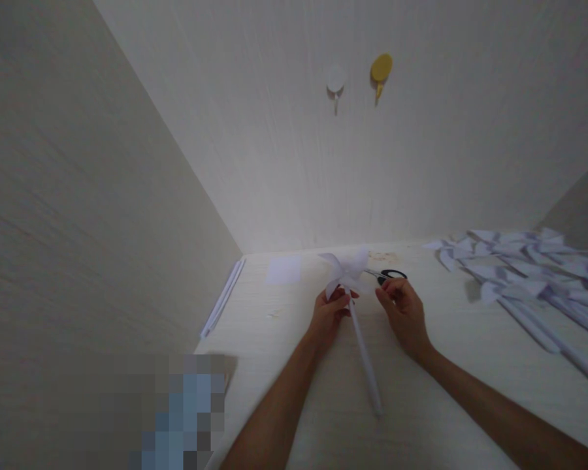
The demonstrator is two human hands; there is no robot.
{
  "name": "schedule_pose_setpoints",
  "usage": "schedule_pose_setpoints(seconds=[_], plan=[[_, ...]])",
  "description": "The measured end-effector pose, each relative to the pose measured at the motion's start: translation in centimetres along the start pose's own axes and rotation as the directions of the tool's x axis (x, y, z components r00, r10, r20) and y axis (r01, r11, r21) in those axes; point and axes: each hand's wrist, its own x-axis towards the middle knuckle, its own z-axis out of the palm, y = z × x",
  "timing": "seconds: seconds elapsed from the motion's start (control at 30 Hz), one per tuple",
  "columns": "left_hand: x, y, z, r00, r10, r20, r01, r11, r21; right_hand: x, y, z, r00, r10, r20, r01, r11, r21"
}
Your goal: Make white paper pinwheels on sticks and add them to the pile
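Observation:
A white paper pinwheel [345, 269] is held in my left hand [329, 314]. My left fingers and thumb close round the top of its rolled-paper stick [363, 356], just under the blades. The stick slants down toward me. To the right of the blades, my right hand [402, 314] is apart from the pinwheel, with its fingers curled and the thumb close to the index finger. Anything between those fingertips is too small or hidden to make out. Black-handled scissors [394, 274] lie just beyond my right hand, their blades pointing left toward the pinwheel.
Several white paper pinwheels [519, 290] lie in a pile on the right of the table [333, 424]. A square paper sheet [283, 269] and rolled paper sticks [221, 300] are at the left. The wall behind carries a white hook [336, 81] and a yellow hook [381, 68].

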Motion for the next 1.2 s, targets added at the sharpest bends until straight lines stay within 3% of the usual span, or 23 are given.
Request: schedule_pose_setpoints(seconds=[0.33,0.53,0.73,0.93,1.2], plan=[[0.2,-0.2,-0.3,0.997,0.04,-0.066,-0.042,0.999,-0.022,-1.5,-1.9,-0.1,0.969,0.112,0.219,-0.052,0.964,-0.261],[0.2,-0.3,-0.3,0.989,0.1,-0.104,-0.105,0.994,-0.041,-2.3,-4.2,0.0,0.928,0.13,0.35,0.06,0.874,-0.482],[0.1,-0.3,-0.3,0.984,0.117,-0.131,-0.122,0.992,-0.029,-3.3,-4.3,0.4,0.91,0.075,0.408,0.204,0.775,-0.598],[0.3,-0.5,-0.5,0.983,0.125,-0.137,-0.134,0.989,-0.057,-3.8,-4.2,0.8,0.905,0.07,0.42,0.27,0.668,-0.693],[0.4,-0.6,-0.7,0.984,0.136,-0.118,-0.146,0.986,-0.084,-3.6,-4.5,1.0,0.904,0.093,0.418,0.263,0.65,-0.713]])
